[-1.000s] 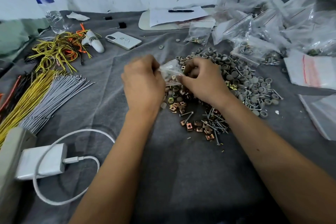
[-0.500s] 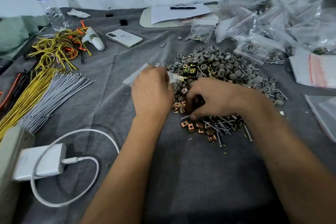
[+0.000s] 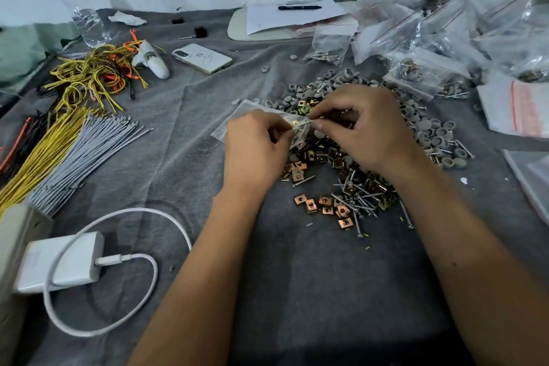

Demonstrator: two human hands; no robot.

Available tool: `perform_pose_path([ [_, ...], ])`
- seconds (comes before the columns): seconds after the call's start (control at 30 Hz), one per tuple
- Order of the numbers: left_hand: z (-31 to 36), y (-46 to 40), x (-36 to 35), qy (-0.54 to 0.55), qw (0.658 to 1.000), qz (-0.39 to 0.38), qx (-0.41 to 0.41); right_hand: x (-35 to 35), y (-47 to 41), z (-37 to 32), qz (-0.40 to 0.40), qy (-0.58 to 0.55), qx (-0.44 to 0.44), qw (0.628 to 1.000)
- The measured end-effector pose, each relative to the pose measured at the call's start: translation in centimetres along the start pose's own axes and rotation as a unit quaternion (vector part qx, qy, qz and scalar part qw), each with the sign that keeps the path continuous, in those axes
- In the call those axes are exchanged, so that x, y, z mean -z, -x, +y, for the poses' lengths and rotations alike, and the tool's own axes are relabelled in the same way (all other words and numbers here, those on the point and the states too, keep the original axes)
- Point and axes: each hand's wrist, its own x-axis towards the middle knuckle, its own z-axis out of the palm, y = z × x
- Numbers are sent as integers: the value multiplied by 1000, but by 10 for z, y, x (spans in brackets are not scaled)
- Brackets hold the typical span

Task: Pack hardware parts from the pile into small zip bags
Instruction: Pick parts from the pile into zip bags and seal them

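Observation:
A pile of hardware lies on the grey cloth: grey round caps (image 3: 427, 128), brass square clip nuts (image 3: 323, 205) and silver screws (image 3: 359, 199). My left hand (image 3: 255, 148) pinches a small clear zip bag (image 3: 237, 116) just left of the pile. My right hand (image 3: 365, 128) hovers over the pile with its fingertips pinched at the bag's mouth, holding a small part there that I cannot make out. A few parts show through the bag's plastic.
Filled zip bags (image 3: 416, 68) are heaped at the back right, flat unused bags (image 3: 517, 107) at the right edge. A phone (image 3: 202, 58), tangled wires (image 3: 89, 77), grey and yellow wire bundles (image 3: 74, 151), a white charger with cable (image 3: 59, 264) and a water bottle (image 3: 80, 9) occupy the left.
My right hand has lifted from the near part of the pile to the bag's mouth. My left hand holds the bag in about the same place.

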Motion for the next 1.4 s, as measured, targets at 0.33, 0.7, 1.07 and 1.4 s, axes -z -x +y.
perform_pose_path([
  [0.33,10,5,-4,13,995,65,-71,-13,3,-5,-28,22,-4,999],
  [0.7,10,5,-5,160,975,150,34,-15,3,-7,-29,43,86,995],
  [1.07,0,-3,-1,188,947,234,118,-10,3,6,-311,136,41,940],
  [1.4,4,1,-10,118,990,75,6,-6,2,-3,-22,-24,9,999],
])
